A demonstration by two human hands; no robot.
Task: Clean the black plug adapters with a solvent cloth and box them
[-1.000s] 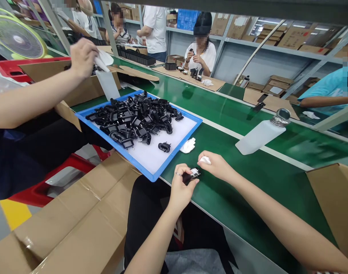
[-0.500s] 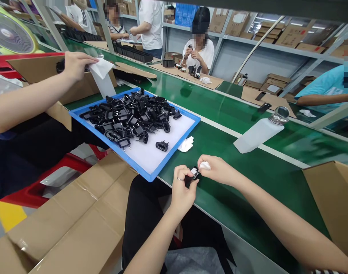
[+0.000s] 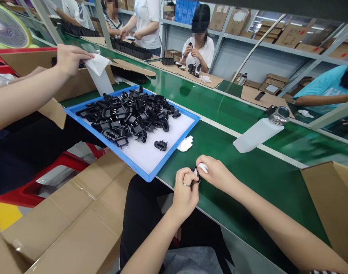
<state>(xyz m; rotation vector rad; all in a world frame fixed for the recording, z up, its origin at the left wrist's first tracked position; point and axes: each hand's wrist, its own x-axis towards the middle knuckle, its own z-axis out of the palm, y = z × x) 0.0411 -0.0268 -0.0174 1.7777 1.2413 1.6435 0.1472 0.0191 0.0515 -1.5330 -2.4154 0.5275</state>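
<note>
- Over the green conveyor belt (image 3: 242,190), the head view shows our left hand (image 3: 185,192) curled closed around a small black plug adapter (image 3: 194,174), with the fingers hiding most of it
- Our right hand (image 3: 216,173) pinches a white cloth (image 3: 202,167) narrowly against that adapter, and the two hands nearly meet around it
- Should our left grip slacken, the adapter could slip past the belt's near edge, just below our hands, and fall into our lap
- Beside us, a blue tray (image 3: 128,163) holds a heap of black adapters (image 3: 125,116), its near corner reaching the belt's edge, so a careless elbow could jolt it and scatter them
- Further along, a plastic bottle (image 3: 259,134) with a metal cap lies on its side on the belt, where a nudge could roll it
- Across the tray, a co-worker's hand (image 3: 71,59) holds another white cloth (image 3: 97,64), close enough that a reach over the tray could catch the heap
</note>
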